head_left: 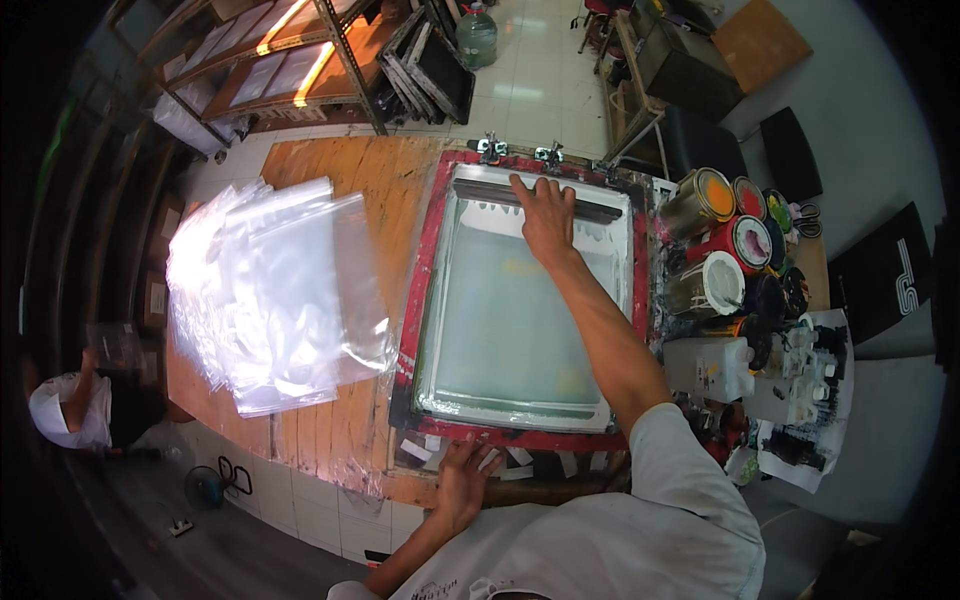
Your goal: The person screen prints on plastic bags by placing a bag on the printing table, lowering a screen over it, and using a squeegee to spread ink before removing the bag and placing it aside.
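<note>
My right hand (547, 222) reaches to the far end of a screen-printing frame and closes over a long dark squeegee (595, 209). The squeegee lies crosswise on the mesh (500, 320), with white ink along it. Red, stained wood forms the frame (432, 240), and two metal hinge clamps (549, 155) hold its far edge. At the near edge, my left hand (463, 485) has its fingers apart, fingertips at the red wood; whether they press on it I cannot tell. A fanned pile of clear plastic bags (290, 290) covers the wooden table (330, 160) to the left.
Open ink cans (722, 283) and white plastic bottles (708, 367) crowd the right side. Metal shelves (340, 60) and leaning dark frames (430, 65) stand beyond the table, near a large water bottle (477, 38). Another person (75, 408) is at the far left.
</note>
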The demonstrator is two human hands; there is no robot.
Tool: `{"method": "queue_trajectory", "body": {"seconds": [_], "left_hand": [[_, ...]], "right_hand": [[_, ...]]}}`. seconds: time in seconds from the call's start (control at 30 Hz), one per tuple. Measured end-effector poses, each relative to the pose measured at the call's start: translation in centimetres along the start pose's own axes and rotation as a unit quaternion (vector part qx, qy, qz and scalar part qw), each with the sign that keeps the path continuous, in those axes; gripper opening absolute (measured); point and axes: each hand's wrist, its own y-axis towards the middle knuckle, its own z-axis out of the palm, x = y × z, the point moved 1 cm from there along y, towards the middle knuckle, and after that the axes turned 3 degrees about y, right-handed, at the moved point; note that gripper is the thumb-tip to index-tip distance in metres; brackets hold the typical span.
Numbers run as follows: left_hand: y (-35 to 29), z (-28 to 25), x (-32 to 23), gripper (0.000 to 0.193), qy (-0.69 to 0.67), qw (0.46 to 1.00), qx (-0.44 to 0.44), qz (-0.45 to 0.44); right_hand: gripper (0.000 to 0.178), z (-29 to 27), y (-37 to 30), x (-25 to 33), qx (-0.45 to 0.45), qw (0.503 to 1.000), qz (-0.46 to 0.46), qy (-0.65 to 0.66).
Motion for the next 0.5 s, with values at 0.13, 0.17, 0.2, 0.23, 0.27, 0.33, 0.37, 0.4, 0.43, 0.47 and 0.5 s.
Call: {"method": "queue_trajectory", "body": {"seconds": [0.13,0.17,0.2,0.23,0.27,0.33,0.37,0.4,0.43,0.47,0.5], "left_hand": [[-1.1,0.2,-0.2,0.035,0.019,0.999,0.035,0.030],[-1.2,0.2,-0.3,0.036,0.028,0.999,0.035,0.030],[-1.2,0.1,-0.3,0.037,0.036,0.998,0.034,0.029],[-1.2,0.0,-0.3,0.037,0.039,0.999,0.030,0.019],[-1.0,-0.1,-0.3,0.037,0.042,0.999,0.027,0.012],[-0.4,-0.4,-0.1,0.039,0.047,0.998,0.028,0.013],[-0.1,-0.6,0.0,0.041,0.049,0.998,0.028,0.018],[0.1,-0.8,0.1,0.043,0.042,0.999,0.027,0.014],[0.5,-1.0,0.2,0.051,0.030,0.999,0.025,0.011],[0.8,-1.1,0.4,0.054,0.038,0.998,0.047,0.025],[1.1,-1.2,0.5,0.056,0.042,0.997,0.059,0.029]], "right_hand": [[0.057,-2.8,-5.5,1.4,0.015,1.000,0.013,0.015],[0.057,-3.8,-7.5,2.1,0.041,0.999,0.012,0.022],[0.060,-4.9,-10.0,3.1,0.043,0.999,0.008,0.030],[0.063,-6.0,-12.6,4.4,0.043,0.998,0.004,0.038],[0.066,-7.2,-15.1,5.8,0.031,0.998,-0.007,0.047],[0.069,-9.7,-20.4,8.9,0.008,0.999,-0.020,0.047],[0.071,-10.7,-22.9,10.4,0.011,0.998,-0.023,0.055],[0.072,-11.6,-25.2,11.7,0.003,0.998,-0.021,0.064],[0.072,-12.2,-26.9,12.7,0.013,0.997,-0.017,0.076],[0.073,-12.4,-28.0,13.3,0.044,0.995,-0.008,0.091],[0.072,-12.5,-28.8,13.7,0.054,0.993,-0.001,0.102]]}}
